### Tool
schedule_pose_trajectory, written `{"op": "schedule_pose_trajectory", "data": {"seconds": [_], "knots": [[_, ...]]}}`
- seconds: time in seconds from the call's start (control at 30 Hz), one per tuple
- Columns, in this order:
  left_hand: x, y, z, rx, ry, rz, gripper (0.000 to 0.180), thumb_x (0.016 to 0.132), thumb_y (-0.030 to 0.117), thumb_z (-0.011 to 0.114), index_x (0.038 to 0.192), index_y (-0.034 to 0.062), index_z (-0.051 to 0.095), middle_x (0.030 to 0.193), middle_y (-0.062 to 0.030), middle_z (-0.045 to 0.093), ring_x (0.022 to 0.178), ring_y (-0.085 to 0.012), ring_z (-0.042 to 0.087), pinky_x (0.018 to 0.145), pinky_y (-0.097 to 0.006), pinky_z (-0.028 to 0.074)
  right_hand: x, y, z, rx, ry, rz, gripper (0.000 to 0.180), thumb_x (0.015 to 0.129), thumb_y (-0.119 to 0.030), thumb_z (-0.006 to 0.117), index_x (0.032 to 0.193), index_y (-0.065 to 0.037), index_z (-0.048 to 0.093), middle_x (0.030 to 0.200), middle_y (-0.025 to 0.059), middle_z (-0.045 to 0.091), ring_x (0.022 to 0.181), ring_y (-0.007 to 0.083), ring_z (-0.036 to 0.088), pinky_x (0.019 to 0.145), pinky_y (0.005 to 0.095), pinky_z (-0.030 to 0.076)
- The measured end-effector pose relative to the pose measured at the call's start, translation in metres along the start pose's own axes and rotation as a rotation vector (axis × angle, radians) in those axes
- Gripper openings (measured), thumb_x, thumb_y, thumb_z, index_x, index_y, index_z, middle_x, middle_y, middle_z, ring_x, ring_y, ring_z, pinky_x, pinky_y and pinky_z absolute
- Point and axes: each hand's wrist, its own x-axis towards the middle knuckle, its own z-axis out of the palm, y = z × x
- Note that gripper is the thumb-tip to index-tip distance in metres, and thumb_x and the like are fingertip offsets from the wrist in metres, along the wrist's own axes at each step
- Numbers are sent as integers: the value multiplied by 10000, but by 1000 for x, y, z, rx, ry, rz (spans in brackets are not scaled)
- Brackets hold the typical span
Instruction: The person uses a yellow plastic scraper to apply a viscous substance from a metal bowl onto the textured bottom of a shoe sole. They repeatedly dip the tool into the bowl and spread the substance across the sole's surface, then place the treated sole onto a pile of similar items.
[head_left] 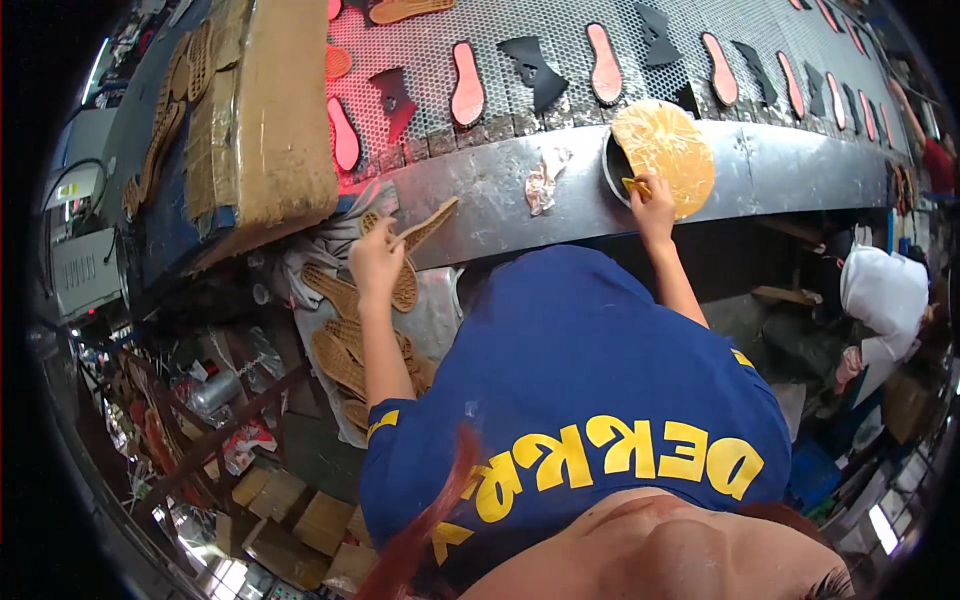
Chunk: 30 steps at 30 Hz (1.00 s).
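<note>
Left hand [375,262] is closed on one tan shoe sole [425,225], gripping its near end; the sole extends up and to the right of the hand, over the edge of the metal bench [500,190]. Just below and behind this hand lies a loose stack of matching tan soles [345,350] on grey cloth.

Right hand [652,195] is closed around a small yellow brush [634,185], the brush tip pointing left of the hand. Directly above this hand sits a round black glue pot [612,165], its top largely covered by a round, glue-crusted yellow lid [665,155] that touches the pot rim. To the left of the right hand, a crumpled scrap of wrapping [545,180] lies on the bench.

Beyond both hands runs a mesh conveyor belt [560,30] carrying pink insoles [467,85] and black cut pieces [535,70] in a row, set apart from one another. Left of the left hand, a worn cardboard-covered box [270,120] rests against the bench end. Another person in white [885,295] stands well to the right.
</note>
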Motion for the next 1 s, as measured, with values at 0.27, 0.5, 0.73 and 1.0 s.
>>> {"op": "schedule_pose_trajectory", "data": {"seconds": [0.27,0.5,0.73,1.0], "knots": [[21,7,60,-545,596,-103,263,768,99,786,970,0,650,893,-83,685,815,-176,663,758,-297,527,-2,7,36,-186,29,-161,254,786,-18,611,1037,-56,628,854,172,550,799,350,586,699,426,493],[40,-4,119,-846,543,-248,284,827,159,750,991,-50,650,922,-88,704,797,-175,654,744,-320,517,-4,3,32,261,81,188,170,844,-80,635,1008,-65,677,866,131,643,768,287,634,699,376,505],[60,-21,153,-553,75,-250,366,950,288,584,1098,-46,586,1022,-144,685,864,-224,661,769,-313,508,5,14,31,728,72,533,173,865,-75,646,1030,-44,684,845,92,668,712,140,615,632,282,491],[59,71,64,-1680,-390,-123,543,996,436,307,1268,-17,434,1071,-252,616,764,-322,682,555,-416,592,45,21,7,1912,29,932,268,846,-3,590,1110,1,549,890,106,600,753,212,595,672,331,507]]}}
